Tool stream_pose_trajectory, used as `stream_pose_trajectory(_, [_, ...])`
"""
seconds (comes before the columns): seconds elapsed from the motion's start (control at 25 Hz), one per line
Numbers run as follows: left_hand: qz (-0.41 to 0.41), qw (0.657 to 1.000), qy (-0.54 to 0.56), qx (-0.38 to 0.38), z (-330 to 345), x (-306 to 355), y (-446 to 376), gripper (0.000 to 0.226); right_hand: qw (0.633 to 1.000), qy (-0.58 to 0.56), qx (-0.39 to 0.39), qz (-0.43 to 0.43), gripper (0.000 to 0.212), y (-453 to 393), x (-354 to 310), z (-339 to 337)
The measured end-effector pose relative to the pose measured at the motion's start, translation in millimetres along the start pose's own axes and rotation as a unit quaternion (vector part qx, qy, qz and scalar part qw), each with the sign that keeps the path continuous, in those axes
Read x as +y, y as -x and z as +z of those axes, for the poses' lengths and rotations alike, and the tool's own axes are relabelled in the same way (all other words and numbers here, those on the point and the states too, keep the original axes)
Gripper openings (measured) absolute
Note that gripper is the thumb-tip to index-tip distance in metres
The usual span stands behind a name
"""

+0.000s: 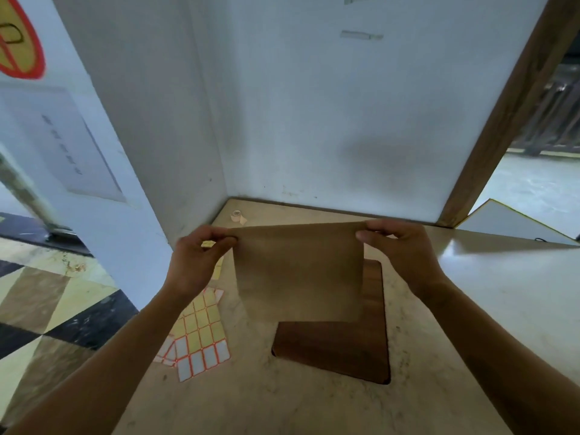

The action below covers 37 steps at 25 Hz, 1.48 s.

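The plain brown rectangular paper sheet (pixel 298 271) hangs upright in front of us, raised off the table. We pinch it at its two top corners: our left hand (pixel 197 262) nips the left corner between thumb and curled fingers, and our right hand (pixel 405 255) does the same on the right. The sheet's lower edge hangs over the dark reddish-brown wooden board with rounded corners (pixel 332 350), which lies flat on the beige marbled tabletop (pixel 314 409). We cannot tell whether paper and board touch.

As we judge it, laying the sheet well calls for a level top edge, gentle outward tension so no crease forms, and the bottom edge squared to the board before we lower it.

Sheets of orange-bordered rectangular sticker labels (pixel 201 337) lie just left of the board, near enough to snag. A small pale roll of tape (pixel 236 215) sits by the white wall panels (pixel 314 120).
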<state>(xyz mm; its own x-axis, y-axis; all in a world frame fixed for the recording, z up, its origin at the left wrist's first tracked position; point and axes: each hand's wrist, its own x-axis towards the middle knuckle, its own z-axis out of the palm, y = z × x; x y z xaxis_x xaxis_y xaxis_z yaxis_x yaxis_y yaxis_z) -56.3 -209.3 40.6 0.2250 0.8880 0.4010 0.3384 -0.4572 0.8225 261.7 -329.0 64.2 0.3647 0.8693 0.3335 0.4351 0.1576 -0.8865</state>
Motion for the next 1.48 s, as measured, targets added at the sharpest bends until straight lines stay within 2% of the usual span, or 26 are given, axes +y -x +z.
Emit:
stream_pose_trajectory(0.16, [0.0, 0.999, -0.014, 0.047, -40.9, 12.3, 14.9, 0.021, 0.999, -0.023, -0.034, -0.036, 0.017, -8.9, -31.2, 19.0])
stream_pose_trajectory(0.36, [-0.005, 0.989, -0.057, 0.134, -122.9, 12.7, 59.9, 0.025, 0.989, -0.051, -0.109, -0.084, 0.012, -3.9, -72.0, 85.8])
stream_pose_trajectory(0.6, [-0.069, 0.963, -0.088, 0.244, -260.4, 12.0, 170.9, 0.013, 0.956, -0.086, -0.236, -0.15, 0.009, 36.8, -148.2, 213.2])
stream_pose_trajectory(0.76, [-0.08, 0.929, -0.189, 0.307, -344.4, 29.8, 256.5, 0.013, 0.93, -0.134, -0.302, -0.159, 0.008, 87.3, -205.1, 301.4])
stream_pose_trajectory(0.92, [-0.114, 0.894, -0.225, 0.37, -423.0, 43.1, 348.0, 0.012, 0.889, -0.167, -0.376, -0.201, 0.021, 155.8, -265.0, 386.6])
stream_pose_trajectory(1.04, [-0.119, 0.865, -0.255, 0.416, -467.9, 54.7, 415.8, 0.019, 0.86, -0.177, -0.423, -0.224, 0.015, 210.8, -303.5, 441.3])
stream_pose_trajectory(1.12, [-0.129, 0.844, -0.274, 0.442, -488.8, 62.9, 457.6, 0.024, 0.842, -0.184, -0.451, -0.233, 0.014, 244.4, -324.5, 472.5])
stream_pose_trajectory(1.28, [-0.178, 0.803, -0.279, 0.496, -521.5, 75.5, 543.9, 0.01, 0.784, -0.217, -0.527, -0.246, 0.019, 316.8, -364.7, 526.4])
stream_pose_trajectory(1.48, [-0.213, 0.733, -0.342, 0.549, -543.7, 92.1, 625.0, 0.029, 0.711, -0.244, -0.606, -0.26, 0.018, 397.9, -403.5, 585.2])
